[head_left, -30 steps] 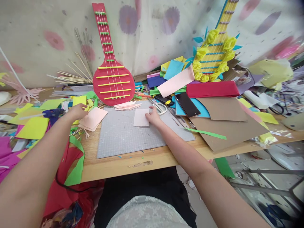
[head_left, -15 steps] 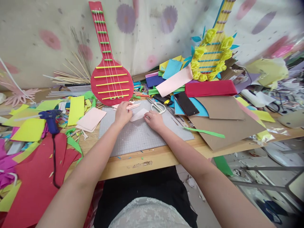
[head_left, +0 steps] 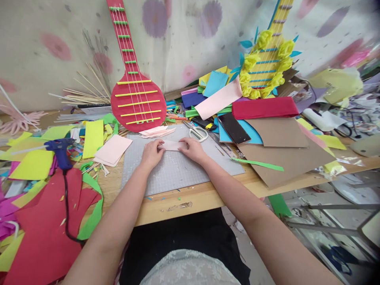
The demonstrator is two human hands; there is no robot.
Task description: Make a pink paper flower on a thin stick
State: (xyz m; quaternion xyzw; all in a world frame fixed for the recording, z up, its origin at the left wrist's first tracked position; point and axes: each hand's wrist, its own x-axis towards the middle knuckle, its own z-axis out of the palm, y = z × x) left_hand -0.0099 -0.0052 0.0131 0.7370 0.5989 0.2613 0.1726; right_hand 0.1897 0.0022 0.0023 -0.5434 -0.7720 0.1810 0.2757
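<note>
Near side: wooden counter, then grey cutting mat on it. Pale paper piece is over the mat's far half, long side running left to right. Left hand is pinching its left end, right hand its right end. Looks doubled over, can't confirm; can't tell either if its lower edge touches the mat.

Handling, my read: next to no weight, thin, limp across the face, a bit stiffer along any fold. Not slippery, but would crease or tear under a hard pull. Best hold: light pinch at both short ends, as now, no squeezing inward or the middle buckles. The mat should back it well for flattening.

Further: scissors just past the right hand, loose pink pieces past the left, red paper instrument upright behind those.
</note>
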